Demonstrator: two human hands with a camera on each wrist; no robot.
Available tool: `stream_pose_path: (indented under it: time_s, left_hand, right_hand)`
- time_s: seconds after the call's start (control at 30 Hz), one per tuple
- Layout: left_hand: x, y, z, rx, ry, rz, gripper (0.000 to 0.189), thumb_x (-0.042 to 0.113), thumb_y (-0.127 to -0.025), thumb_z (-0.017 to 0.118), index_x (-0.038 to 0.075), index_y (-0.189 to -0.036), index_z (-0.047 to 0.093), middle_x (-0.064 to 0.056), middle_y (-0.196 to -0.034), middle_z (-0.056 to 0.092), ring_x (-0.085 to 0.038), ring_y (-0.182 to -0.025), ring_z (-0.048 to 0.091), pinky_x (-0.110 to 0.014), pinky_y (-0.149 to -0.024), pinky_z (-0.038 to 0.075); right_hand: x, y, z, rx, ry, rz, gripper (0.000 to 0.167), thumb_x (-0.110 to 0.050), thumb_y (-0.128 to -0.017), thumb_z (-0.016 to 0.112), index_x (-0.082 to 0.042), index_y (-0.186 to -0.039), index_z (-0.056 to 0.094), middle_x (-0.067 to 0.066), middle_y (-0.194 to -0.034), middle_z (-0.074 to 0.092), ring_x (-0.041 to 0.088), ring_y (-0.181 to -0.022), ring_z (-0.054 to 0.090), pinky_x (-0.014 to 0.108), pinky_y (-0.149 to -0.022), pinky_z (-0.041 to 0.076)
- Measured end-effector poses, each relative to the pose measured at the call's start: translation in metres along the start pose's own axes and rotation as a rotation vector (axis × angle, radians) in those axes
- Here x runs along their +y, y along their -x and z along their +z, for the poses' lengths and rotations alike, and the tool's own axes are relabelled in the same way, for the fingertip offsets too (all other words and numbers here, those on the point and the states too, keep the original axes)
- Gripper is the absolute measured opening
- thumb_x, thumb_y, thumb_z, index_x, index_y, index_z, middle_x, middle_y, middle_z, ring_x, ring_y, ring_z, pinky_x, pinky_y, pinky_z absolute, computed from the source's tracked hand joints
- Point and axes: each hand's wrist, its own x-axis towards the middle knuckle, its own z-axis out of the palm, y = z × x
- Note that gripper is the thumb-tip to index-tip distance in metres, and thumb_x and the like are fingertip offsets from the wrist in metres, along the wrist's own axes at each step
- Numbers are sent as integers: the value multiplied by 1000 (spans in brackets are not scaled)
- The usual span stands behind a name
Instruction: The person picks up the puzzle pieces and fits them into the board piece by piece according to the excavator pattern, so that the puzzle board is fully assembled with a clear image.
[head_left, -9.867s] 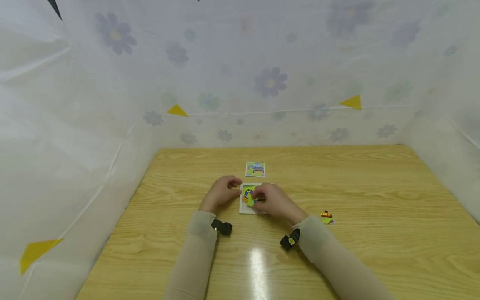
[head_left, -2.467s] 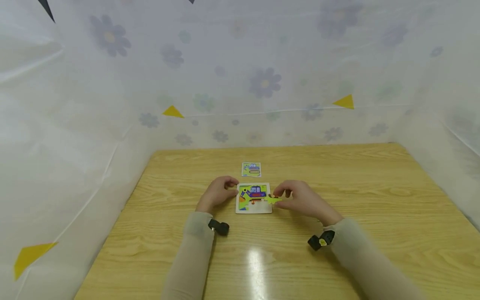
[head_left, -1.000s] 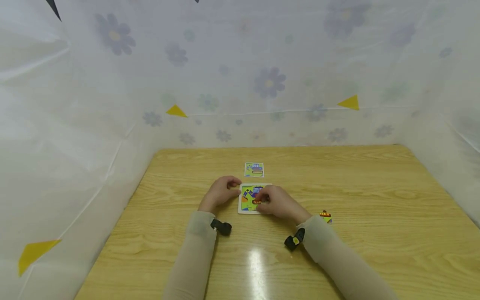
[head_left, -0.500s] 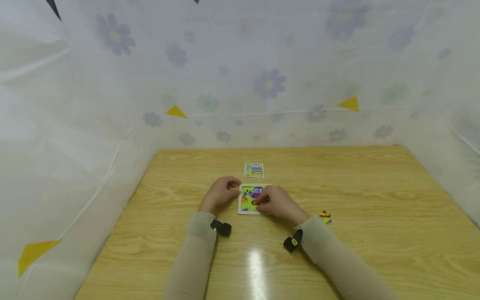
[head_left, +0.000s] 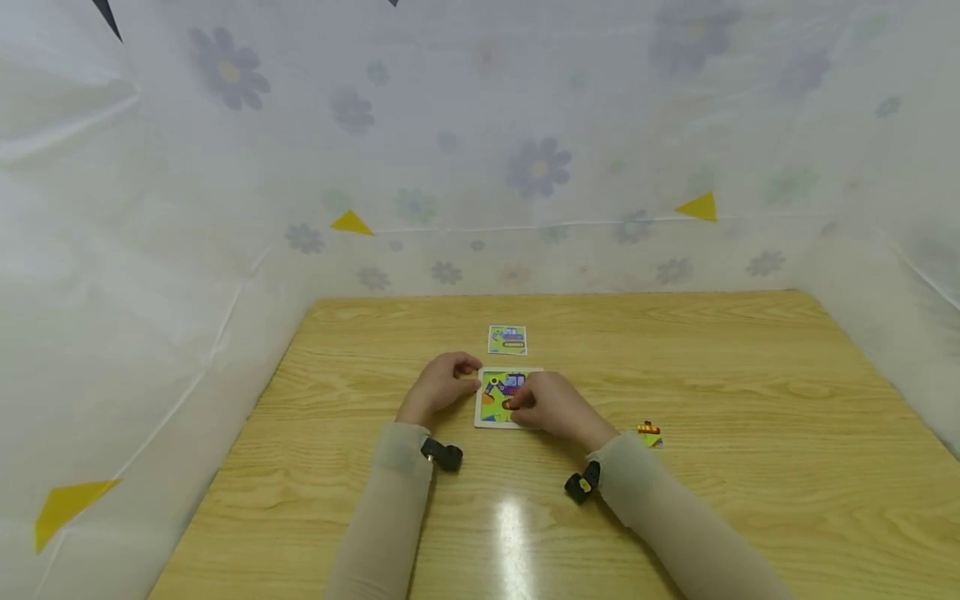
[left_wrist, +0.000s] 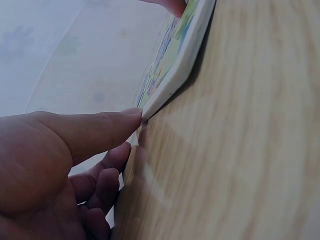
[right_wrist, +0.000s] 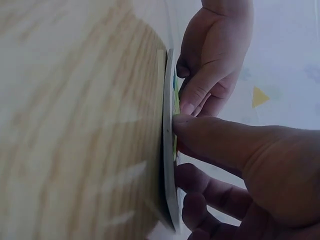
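Note:
A square jigsaw tray (head_left: 477,412) with a pale frame lies in the middle of the table in the head view, its picture showing a purple digger on green. My left hand (head_left: 440,387) is at its left side; in the left wrist view the straight thumb (left_wrist: 107,127) touches a corner of the frame. My right hand (head_left: 558,408) reaches over the lower right of the tray, thumb and forefinger pinching a puzzle piece down at the picture. An orange-and-dark patch of track shows at the fingertips; the hand hides the rest. The right wrist view shows the thumb (right_wrist: 210,137) low over the frame's edge.
A small picture card (head_left: 507,340) of the same digger lies beyond the tray. Loose puzzle pieces (head_left: 650,434), orange and green, lie to the right by the right sleeve. White flowered sheeting (head_left: 480,150) encloses the wooden table (head_left: 300,500) at the back and sides.
My right hand has brought the green puzzle piece from the tray's right edge in over its lower part. During the last second it shifts only slightly. My left hand keeps its place.

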Motion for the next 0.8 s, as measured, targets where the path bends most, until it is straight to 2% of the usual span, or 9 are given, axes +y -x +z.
stream_pose_path:
  time_s: [0.13, 0.27, 0.37, 0.47, 0.57, 0.8]
  left_hand:
    - [2, 1, -1, -5, 3, -10, 25, 13, -92, 71, 10, -117, 68, -4, -110, 64, -20, -100, 57, -41, -92, 45]
    - [4, 2, -2, -8, -4, -8, 25, 14, -91, 72, 11, -116, 68, -4, -110, 64, -20, -99, 56, -41, -90, 45]
    - [5, 3, -2, -6, -2, -8, 25, 14, -91, 72, 11, -116, 69, -4, -109, 64, -20, -98, 56, -40, -90, 45]
    - [4, 2, -2, -5, 1, -9, 25, 14, -91, 72, 11, -116, 69, -4, -109, 64, -20, -98, 57, -40, -90, 46]
    - [3, 1, -3, -2, -1, -11, 25, 14, -91, 72, 12, -116, 69, -4, -110, 64, -20, -99, 57, -40, -90, 46]
    - [4, 2, -2, -4, -2, -12, 26, 15, -91, 72, 11, -116, 69, -4, -111, 64, -21, -101, 57, -40, -91, 46]
  right_hand:
    - [-3, 0, 1, -2, 20, -5, 11, -12, -81, 79, -11, -92, 78, -7, -85, 69, 8, -76, 60, 31, -71, 51]
    - [-3, 1, 1, -7, -1, -19, 19, -7, -82, 77, -8, -101, 78, -4, -93, 69, 9, -85, 62, 32, -77, 52]
    - [-3, 1, 2, -13, 34, -58, 18, -7, -83, 76, -8, -101, 79, -3, -97, 68, 11, -89, 60, 33, -79, 51]
    - [-4, -1, 2, -24, 106, -121, 17, -8, -84, 76, -8, -101, 79, -2, -96, 65, 12, -86, 57, 32, -77, 49]
    - [-6, -2, 1, -28, 135, -142, 15, -8, -85, 76, -8, -99, 79, -3, -94, 63, 11, -83, 56, 31, -76, 48]
    - [-5, -1, 0, -6, 47, -60, 10, -8, -82, 79, -11, -91, 79, -7, -88, 67, 10, -85, 61, 31, -77, 51]
